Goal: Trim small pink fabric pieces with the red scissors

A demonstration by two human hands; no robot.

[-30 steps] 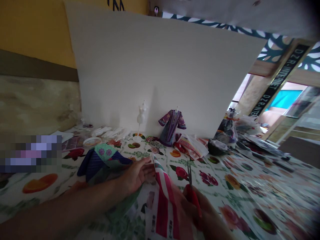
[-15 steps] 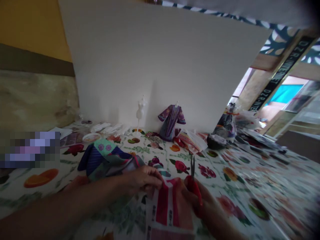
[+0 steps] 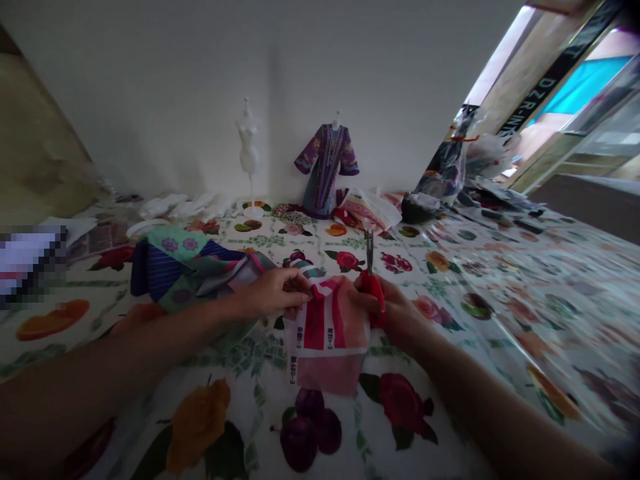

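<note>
My left hand pinches the upper left edge of a printed pink, red and white fabric piece, which hangs down over the table. My right hand holds red-handled scissors, their blades pointing up and away, and its fingers also touch the fabric's upper right edge. The blades are apart from the fabric and look nearly closed. A blue and green patterned cloth bundle lies just beyond my left forearm.
On the flowered tablecloth stand a bare white mini mannequin and another in a purple robe. A red and white plastic packet lies beside the robe. Bags and papers are piled at the back right.
The view has tilted down, so the table and mannequins appear higher. Both hands still hold the fabric's top, and the scissors remain in my right hand.
</note>
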